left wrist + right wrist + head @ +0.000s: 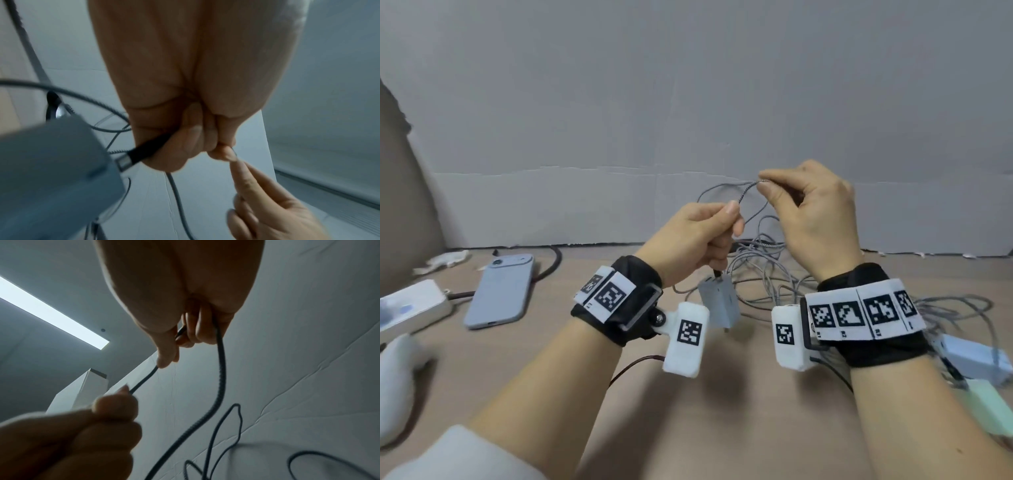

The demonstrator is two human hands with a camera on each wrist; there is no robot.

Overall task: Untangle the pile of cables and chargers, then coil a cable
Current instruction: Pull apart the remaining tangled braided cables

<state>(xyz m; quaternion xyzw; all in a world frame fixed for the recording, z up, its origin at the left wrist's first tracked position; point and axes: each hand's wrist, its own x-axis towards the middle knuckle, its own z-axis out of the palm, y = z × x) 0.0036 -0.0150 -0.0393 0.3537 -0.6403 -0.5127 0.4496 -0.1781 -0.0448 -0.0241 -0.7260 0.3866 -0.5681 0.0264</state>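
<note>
Here both hands, left hand and right hand, pinch the braided grey cable between curled fingers.

Head view looks down on both hands; each wrist view looks up closely at the shared grey braided cable.

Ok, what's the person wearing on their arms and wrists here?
Bare forearms. Each wrist carries a black strap with a white band of square black-and-white markers. A white padded camera block with its own marker hangs below each wrist; a thin dark wire trails from the left one. A pale sleeve shows lower left.
</note>
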